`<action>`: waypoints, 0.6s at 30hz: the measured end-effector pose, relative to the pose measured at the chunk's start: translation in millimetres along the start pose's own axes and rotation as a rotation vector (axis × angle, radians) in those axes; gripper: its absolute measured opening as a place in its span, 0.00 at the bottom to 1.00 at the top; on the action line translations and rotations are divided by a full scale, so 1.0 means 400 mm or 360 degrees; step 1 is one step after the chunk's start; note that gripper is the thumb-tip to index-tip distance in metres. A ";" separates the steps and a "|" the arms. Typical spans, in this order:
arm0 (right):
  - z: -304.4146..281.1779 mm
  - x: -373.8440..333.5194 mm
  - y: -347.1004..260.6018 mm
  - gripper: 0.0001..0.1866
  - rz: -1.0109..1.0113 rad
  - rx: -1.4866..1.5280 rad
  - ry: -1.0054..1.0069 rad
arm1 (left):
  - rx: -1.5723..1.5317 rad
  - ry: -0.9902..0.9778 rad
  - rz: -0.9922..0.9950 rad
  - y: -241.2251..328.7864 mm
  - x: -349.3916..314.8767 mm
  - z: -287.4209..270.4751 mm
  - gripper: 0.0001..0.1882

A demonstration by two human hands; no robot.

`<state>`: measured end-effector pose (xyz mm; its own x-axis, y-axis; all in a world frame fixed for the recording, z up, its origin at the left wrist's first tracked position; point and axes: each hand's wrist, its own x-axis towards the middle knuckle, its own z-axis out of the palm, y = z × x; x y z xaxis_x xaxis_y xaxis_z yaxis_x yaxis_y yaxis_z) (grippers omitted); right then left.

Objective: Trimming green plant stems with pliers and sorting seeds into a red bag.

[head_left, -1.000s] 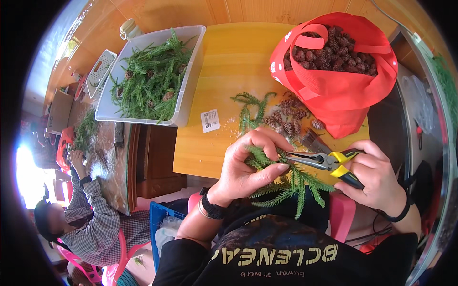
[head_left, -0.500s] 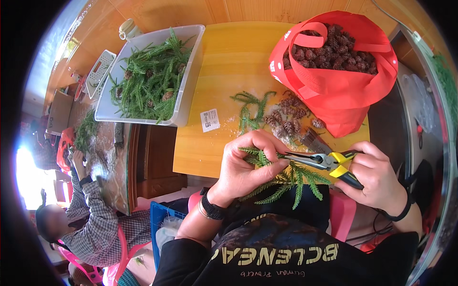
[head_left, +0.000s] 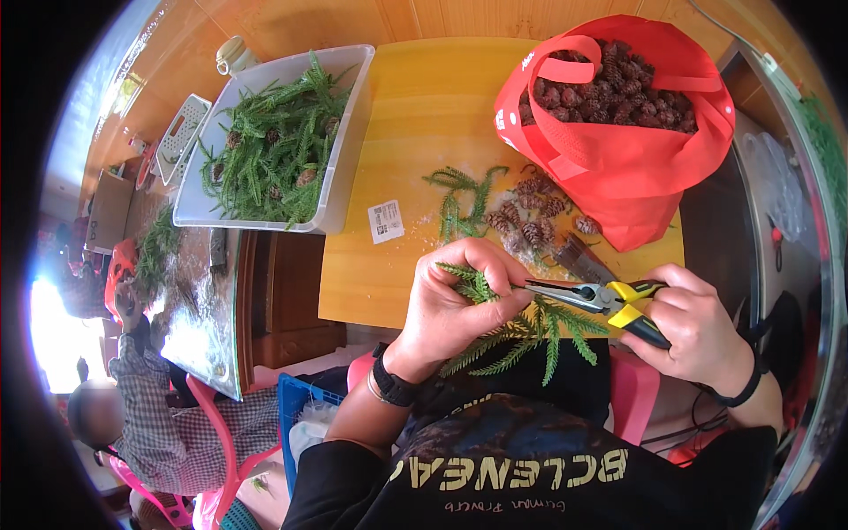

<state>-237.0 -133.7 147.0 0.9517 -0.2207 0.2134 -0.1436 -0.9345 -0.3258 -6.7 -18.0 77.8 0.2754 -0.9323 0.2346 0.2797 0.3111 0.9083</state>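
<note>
My left hand [head_left: 464, 296] pinches a green artificial pine sprig [head_left: 549, 340] whose fronds fan out below the fingers, over my lap by the table's front edge. In my right hand [head_left: 693, 322] are needle-nose pliers [head_left: 609, 300] with yellow and black handles. Their tips point left and meet the sprig at my left fingertips; what exactly the jaws grip there is too small to tell. Just beyond my hands lie several brown pine cones [head_left: 532, 231] and a loose green sprig [head_left: 465, 199] on the yellow table [head_left: 424, 106].
A clear plastic bin [head_left: 340, 168] of green sprigs with cones stands at the back left. At the back right is a red bag [head_left: 636, 185] full of pine cones. A white label [head_left: 386, 222] lies between them. Another person in a checked shirt [head_left: 159, 424] sits at a table on the left.
My hands, the sprig and the pliers have barely moved. The person at the left has shifted their arm and body. The view has drifted slightly.
</note>
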 end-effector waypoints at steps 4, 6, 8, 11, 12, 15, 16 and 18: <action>0.003 -0.005 0.003 0.14 0.0024 0.0006 -0.0027 | -0.0010 0.0023 -0.0075 0.000 0.000 0.002 0.12; 0.005 -0.007 0.004 0.13 0.0015 -0.0041 -0.0019 | -0.0027 0.0035 -0.0101 -0.001 0.000 0.002 0.12; 0.008 -0.007 0.004 0.12 0.0004 -0.0087 -0.0011 | -0.0057 0.0034 -0.0127 -0.003 0.000 0.000 0.12; 0.012 -0.008 0.005 0.12 -0.0009 -0.0111 0.0028 | -0.0095 0.0022 -0.0155 -0.004 -0.003 -0.004 0.12; 0.015 -0.012 0.008 0.12 -0.0018 -0.0137 0.0006 | -0.0095 0.0021 -0.0156 -0.003 -0.004 -0.004 0.12; 0.021 -0.014 0.004 0.13 0.0009 -0.0110 -0.0012 | -0.0060 0.0038 -0.0156 0.001 -0.007 0.000 0.11; 0.023 -0.013 0.002 0.13 0.0043 -0.0059 -0.0009 | -0.0030 0.0089 -0.0191 0.004 -0.008 0.004 0.12; 0.030 -0.012 0.004 0.13 0.0097 0.0103 -0.0010 | 0.0000 0.0139 -0.0224 0.002 -0.011 0.003 0.13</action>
<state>-238.6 -130.9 134.1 0.9435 -0.2746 0.1855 -0.1836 -0.8993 -0.3970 -8.7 -14.0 77.8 0.3124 -0.9471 0.0740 0.3210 0.1786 0.9301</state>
